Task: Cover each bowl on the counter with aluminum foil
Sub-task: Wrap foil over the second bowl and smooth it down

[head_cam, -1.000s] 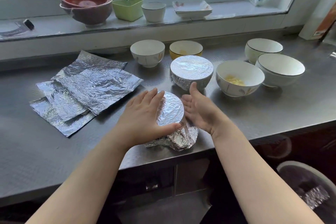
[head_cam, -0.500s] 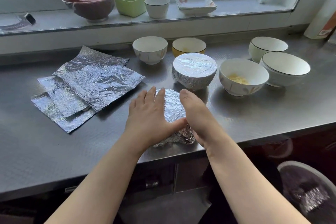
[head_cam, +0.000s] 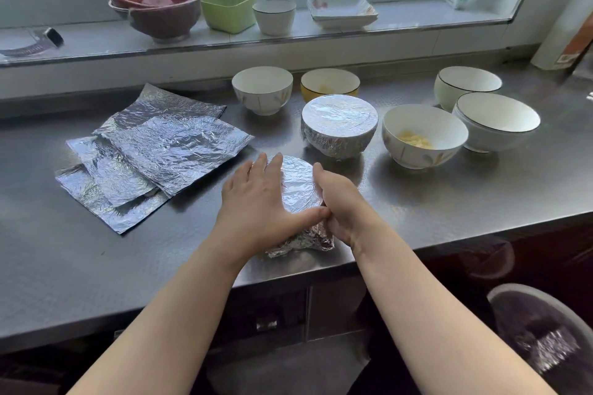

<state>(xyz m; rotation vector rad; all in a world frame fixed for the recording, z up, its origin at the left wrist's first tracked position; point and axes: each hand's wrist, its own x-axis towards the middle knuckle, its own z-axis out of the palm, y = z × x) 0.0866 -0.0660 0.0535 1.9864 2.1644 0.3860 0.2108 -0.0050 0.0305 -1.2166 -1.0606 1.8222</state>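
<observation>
At the counter's front edge stands a bowl under crinkled foil [head_cam: 300,192]. My left hand [head_cam: 256,202] lies flat on its foil top, fingers straight, thumb along the near rim. My right hand [head_cam: 343,207] curls round the bowl's right side and presses the foil against the wall. Behind it sits a second bowl wrapped in foil [head_cam: 339,128]. Uncovered on the counter are a white bowl [head_cam: 261,102], a yellow bowl [head_cam: 330,91], a white bowl holding yellow food [head_cam: 414,159] and two white bowls [head_cam: 449,96] [head_cam: 497,138] at the right. Several loose foil sheets [head_cam: 160,154] lie to the left.
The grey steel counter [head_cam: 465,196] ends just in front of my hands. On the windowsill stand stacked red bowls [head_cam: 154,6], a green dish [head_cam: 228,11], a white cup [head_cam: 274,18] and a square plate [head_cam: 341,11]. A bin with foil scraps [head_cam: 542,343] sits at the lower right.
My right hand moved in from beside the bowl and closed round its right side. My left hand stayed flat on the foil top. The camera shifted slightly.
</observation>
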